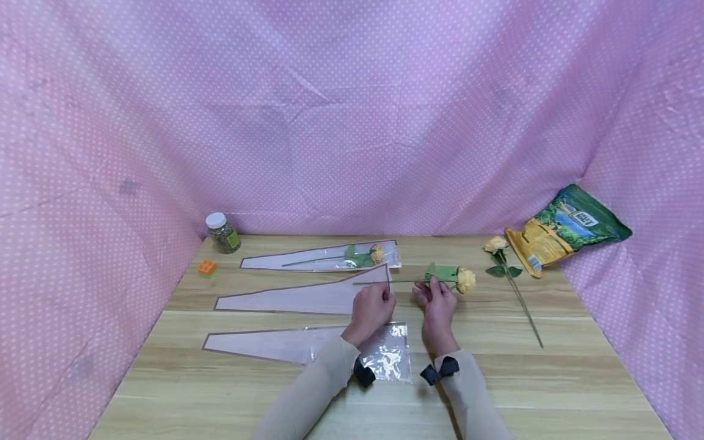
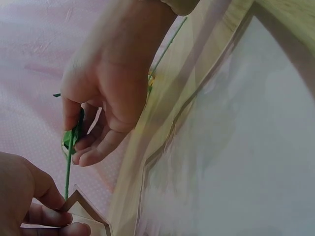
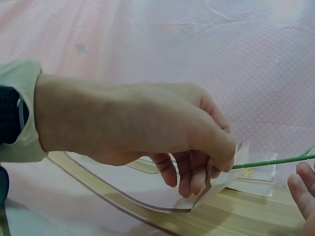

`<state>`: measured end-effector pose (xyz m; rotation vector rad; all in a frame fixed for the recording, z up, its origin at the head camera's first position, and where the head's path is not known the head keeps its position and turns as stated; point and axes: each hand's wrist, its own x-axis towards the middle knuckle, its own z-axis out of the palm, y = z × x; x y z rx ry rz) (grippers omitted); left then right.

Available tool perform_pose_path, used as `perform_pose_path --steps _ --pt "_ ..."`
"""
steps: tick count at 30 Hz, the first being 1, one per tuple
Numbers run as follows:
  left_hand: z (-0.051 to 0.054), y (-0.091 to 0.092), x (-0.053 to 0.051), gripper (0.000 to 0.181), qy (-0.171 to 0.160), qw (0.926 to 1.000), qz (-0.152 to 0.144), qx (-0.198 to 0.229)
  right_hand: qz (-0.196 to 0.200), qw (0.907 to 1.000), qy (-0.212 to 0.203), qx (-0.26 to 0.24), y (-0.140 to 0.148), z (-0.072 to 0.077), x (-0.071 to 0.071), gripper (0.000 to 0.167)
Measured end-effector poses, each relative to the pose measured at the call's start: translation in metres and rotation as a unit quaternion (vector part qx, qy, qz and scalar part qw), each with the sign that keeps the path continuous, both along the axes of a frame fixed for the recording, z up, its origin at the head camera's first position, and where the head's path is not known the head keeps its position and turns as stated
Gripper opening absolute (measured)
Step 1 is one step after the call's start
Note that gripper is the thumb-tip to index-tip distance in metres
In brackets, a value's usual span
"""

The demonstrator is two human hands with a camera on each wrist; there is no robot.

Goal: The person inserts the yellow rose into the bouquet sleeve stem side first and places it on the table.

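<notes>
My left hand (image 1: 371, 308) pinches the open-end edge of the middle clear flower sleeve (image 1: 297, 298), which has a brown border; in the left wrist view its fingertips are on the sleeve's corner (image 2: 81, 204). My right hand (image 1: 439, 302) pinches a yellow artificial rose (image 1: 465, 280) by the stem near its green leaves, bloom pointing right. The rose's green stem (image 3: 268, 162) runs left to the left hand's fingers and overlaps the sleeve's end; how far it sits inside I cannot tell. Below lies another sleeve (image 1: 385, 357), partly under the left forearm.
Behind lies a sleeve (image 1: 264, 262) with a yellow rose (image 1: 376, 253) in it. Another pale rose (image 1: 496, 244) lies at right, beside a green and yellow bag (image 1: 572, 223). A white-capped jar (image 1: 224, 235) and orange-green toy block (image 1: 207, 267) stand at the left.
</notes>
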<state>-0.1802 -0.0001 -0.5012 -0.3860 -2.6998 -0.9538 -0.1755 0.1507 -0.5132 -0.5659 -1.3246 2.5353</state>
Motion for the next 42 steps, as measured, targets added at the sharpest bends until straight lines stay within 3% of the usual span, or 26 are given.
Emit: perform_pose_path --steps 11,23,33,42 --pt "0.002 0.0 0.0 0.025 0.001 1.0 -0.003 0.003 -0.009 0.9993 0.014 -0.033 0.004 0.002 -0.004 0.026" --pt "0.002 0.0 -0.003 0.024 0.012 0.9998 0.0 -0.017 -0.002 1.0 0.001 -0.009 0.01 0.003 -0.003 0.027" --pt "0.005 -0.001 -0.006 0.023 0.002 0.9997 -0.007 -0.022 0.043 0.999 0.013 -0.003 0.004 -0.001 0.001 0.034" --pt "0.005 -0.002 -0.008 0.016 0.017 0.999 0.004 -0.042 0.029 0.9994 0.018 -0.002 0.014 0.003 -0.001 0.026"
